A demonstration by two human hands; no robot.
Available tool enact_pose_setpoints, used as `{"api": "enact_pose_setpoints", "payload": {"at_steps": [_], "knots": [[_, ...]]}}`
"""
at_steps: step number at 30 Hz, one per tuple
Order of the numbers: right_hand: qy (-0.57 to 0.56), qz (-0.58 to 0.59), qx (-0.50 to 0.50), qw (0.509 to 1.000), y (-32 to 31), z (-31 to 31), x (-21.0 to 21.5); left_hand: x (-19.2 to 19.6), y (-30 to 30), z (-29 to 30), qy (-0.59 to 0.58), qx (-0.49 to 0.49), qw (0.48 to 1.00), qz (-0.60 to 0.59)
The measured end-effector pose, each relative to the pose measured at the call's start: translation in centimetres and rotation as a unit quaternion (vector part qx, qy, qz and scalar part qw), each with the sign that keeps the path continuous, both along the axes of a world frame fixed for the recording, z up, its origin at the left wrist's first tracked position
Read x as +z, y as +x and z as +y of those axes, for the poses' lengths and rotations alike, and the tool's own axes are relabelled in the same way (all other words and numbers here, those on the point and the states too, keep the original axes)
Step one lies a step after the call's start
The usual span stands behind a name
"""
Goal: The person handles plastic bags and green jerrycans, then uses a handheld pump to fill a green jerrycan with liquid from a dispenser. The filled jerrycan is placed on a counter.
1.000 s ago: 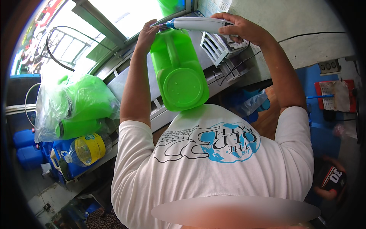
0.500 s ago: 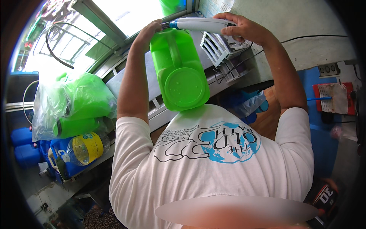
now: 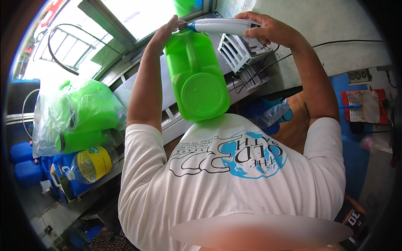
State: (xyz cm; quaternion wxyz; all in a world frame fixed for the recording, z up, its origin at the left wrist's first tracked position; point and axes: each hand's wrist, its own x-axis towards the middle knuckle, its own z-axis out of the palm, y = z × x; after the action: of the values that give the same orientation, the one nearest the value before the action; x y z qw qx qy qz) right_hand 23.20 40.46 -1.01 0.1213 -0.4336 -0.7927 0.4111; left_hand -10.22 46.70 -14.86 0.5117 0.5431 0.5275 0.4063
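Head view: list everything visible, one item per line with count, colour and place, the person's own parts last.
jug: one, bright green, held bottom toward the camera against the chest, centre.
handheld tool: one, white with a blue collar, tip at the jug's top.
bagged jugs: several, green, in a clear plastic bag at left.
bottle: one, clear with a yellow label, lying below the bag.
containers: several, blue, far left.
vented box: one, white, on the ledge behind the jug.
T-shirt: one, white with a blue print.
left hand: on the jug's top.
right hand: gripping the tool.
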Motion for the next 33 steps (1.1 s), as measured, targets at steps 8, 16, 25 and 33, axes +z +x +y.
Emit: {"api": "enact_pose_setpoints", "payload": {"at_steps": [8,16,25,33], "knots": [[-0.001,-0.019,0.026,0.999,-0.9,0.8,0.5,-0.2,-0.6,-0.7,0.0,-0.02,0.998,-0.061],[0.039,-0.058,0.028,0.997,-2.2,0.2,2.7,0.2,-0.1,-0.4,0.02,-0.017,0.998,0.053],[0.018,-0.151,-0.016,0.988,-5.8,1.5,7.3,1.0,-0.1,-1.3,-0.009,0.024,1.0,0.013],[0.004,-0.173,-0.026,0.985,-5.6,2.8,7.4,0.3,-0.7,-1.1,0.022,-0.024,0.999,-0.041]]}}
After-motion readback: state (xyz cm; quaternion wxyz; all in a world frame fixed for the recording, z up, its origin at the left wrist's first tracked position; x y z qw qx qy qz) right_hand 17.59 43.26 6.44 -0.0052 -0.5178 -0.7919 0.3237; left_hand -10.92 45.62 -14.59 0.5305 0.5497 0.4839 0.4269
